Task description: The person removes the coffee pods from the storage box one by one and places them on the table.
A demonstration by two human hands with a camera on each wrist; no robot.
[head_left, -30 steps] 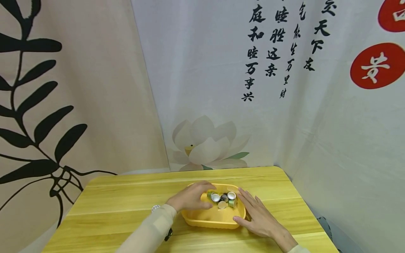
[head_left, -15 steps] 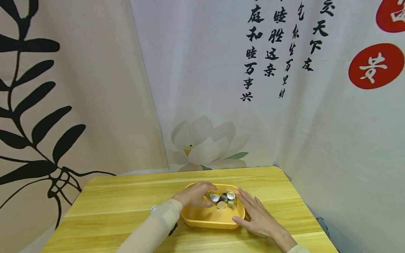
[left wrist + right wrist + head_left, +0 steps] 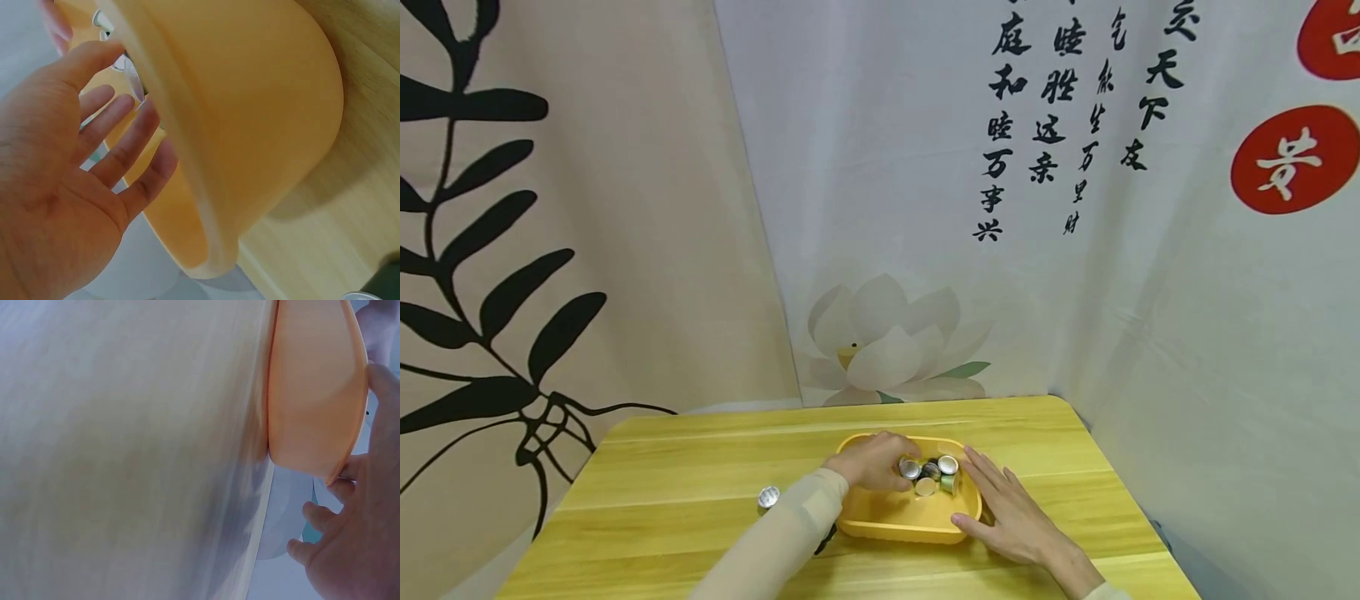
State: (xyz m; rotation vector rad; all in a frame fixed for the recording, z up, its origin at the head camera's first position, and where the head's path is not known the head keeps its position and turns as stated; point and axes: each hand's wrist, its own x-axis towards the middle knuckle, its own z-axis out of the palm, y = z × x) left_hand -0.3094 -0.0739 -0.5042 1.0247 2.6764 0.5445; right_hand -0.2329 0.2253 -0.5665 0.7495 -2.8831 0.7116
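A yellow plastic basket (image 3: 901, 530) sits on the table with several small cylindrical tins in it, some showing silver ends. My left hand (image 3: 874, 461) reaches over its left side, fingers loosely bent and spread around a silver-ended tin (image 3: 909, 468). In the left wrist view the thumb and fingers of the left hand (image 3: 75, 150) lie apart, and the basket rim (image 3: 181, 131) covers some fingertips. My right hand (image 3: 1011, 510) rests against the basket's right side, fingers extended. In the right wrist view, the thumb and fingers of the right hand (image 3: 359, 512) touch the basket rim (image 3: 364, 400).
Left of the basket, a silver-topped tin (image 3: 768, 498) stands on the wooden table (image 3: 685, 475). A dark object (image 3: 825, 540) is partly hidden by the left sleeve (image 3: 782, 529). Printed curtains hang behind the table.
My left hand has moved a little rightward and deeper into the basket, covering the greenish tin seen earlier beside the silver one. The right hand stays in place on the basket.
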